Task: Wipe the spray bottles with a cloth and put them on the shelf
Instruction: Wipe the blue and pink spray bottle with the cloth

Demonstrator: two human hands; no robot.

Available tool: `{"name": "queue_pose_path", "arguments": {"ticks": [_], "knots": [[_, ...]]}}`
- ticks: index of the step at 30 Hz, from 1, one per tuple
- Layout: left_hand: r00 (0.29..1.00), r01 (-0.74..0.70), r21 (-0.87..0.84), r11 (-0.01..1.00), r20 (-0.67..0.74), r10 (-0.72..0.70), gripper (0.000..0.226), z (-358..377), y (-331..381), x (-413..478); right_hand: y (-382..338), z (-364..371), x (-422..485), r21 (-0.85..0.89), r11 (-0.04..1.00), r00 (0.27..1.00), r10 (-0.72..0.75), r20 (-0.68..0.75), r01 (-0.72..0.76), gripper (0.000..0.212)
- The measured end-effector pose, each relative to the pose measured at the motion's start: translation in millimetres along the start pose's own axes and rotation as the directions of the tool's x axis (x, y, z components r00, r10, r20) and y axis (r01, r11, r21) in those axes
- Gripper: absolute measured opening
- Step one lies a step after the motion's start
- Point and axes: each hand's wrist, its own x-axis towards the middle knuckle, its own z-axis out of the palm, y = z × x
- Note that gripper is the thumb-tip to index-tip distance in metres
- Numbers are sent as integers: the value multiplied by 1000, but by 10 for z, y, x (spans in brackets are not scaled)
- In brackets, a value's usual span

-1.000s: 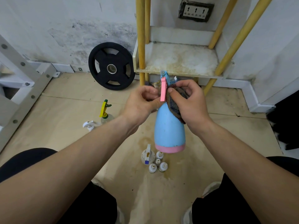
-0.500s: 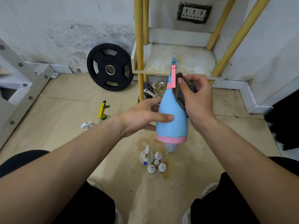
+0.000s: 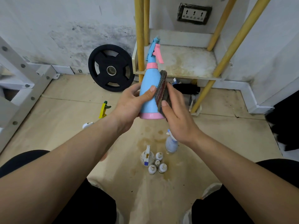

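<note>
Here left hand [image 3: 129, 105] clasps the blue bottle [image 3: 148, 88]; right hand [image 3: 178, 115] pinches cloth [image 3: 162, 88], fingertips hidden.

Gripping the blue spray bottle [image 3: 148, 97] upright in the left hand [image 3: 129, 107], thumb laid across its front, pink trigger pointing right. Pressing a dark folded cloth [image 3: 162, 88] against the bottle's right side with the right hand [image 3: 176, 117], thumb in front, fingers behind. Holding all of it just in front of the stained shelf [image 3: 186, 62] between its yellow poles [image 3: 140, 38]. Down on the floor [image 3: 226, 143], looking past a yellow spray bottle [image 3: 103, 109] off left, a pale spray bottle [image 3: 170, 143] under the right wrist, a huddle of small white bottles [image 3: 153, 160] near it. Catching a black weight plate [image 3: 111, 67] leaning on the wall, and a wall socket [image 3: 194, 13] up top.
</note>
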Motion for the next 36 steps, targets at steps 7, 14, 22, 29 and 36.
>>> {"name": "queue_pose_path", "arguments": {"ticks": [7,14,22,29,36], "knots": [[961,124,-4,992,249,-119,44,-34,5,32,1,-96,133,196,978,989,90,-119,-65,48],[950,-27,43,999,313,13,57,73,-61,-47,-70,-216,249,246,969,977,41,-209,12,29],[982,-104,-16,994,159,105,46,187,-23,-96,-54,-164,227,182,983,976,60,-211,-21,42],[996,-23,-41,999,81,27,40,-3,38,19,68,7,29,-25,999,999,-24,-40,23,66],[987,8,-86,996,158,5,47,94,13,-31,-42,-129,228,555,796,923,365,-123,-241,38]]}}
